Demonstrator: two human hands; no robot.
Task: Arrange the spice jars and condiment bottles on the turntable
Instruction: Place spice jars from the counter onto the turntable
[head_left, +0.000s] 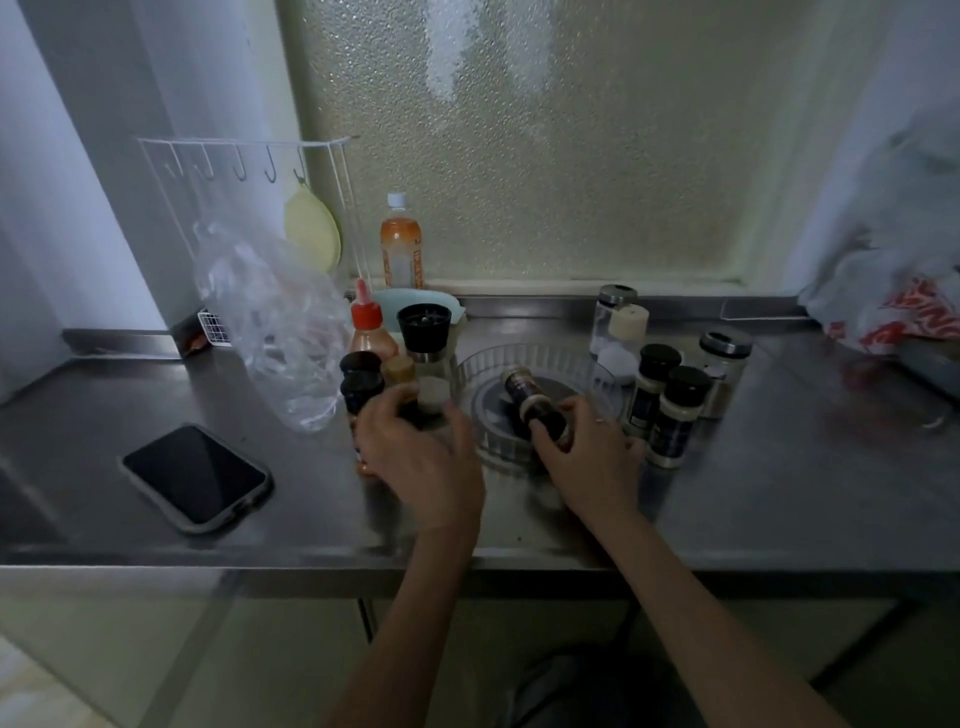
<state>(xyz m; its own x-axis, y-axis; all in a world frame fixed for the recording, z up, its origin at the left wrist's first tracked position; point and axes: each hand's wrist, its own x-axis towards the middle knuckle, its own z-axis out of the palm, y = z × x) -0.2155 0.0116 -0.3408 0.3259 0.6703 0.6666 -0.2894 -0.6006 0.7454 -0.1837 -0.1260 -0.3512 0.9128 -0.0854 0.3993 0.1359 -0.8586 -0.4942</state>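
Note:
A clear round turntable (540, 358) with a ribbed wall sits mid-counter. My right hand (587, 447) grips a dark spice jar (530, 402), tilted over the turntable's front half. My left hand (415, 452) closes around a small jar with a pale lid (434, 395) just left of the turntable. Behind that hand stand two dark-capped jars (361, 376), a red-capped sauce bottle (368, 327) and a black-topped grinder (425, 327). To the right of the turntable stand two black-lidded spice jars (670, 410), two glass jars with metal lids (724, 364) and a cream-capped bottle (627, 325).
A phone (197, 475) lies face up at the left of the steel counter (779, 493). A crumpled clear plastic bag (270, 322) stands left of the jars. An orange drink bottle (400, 244) is on the window ledge. A red-and-white bag (904, 306) fills the right corner.

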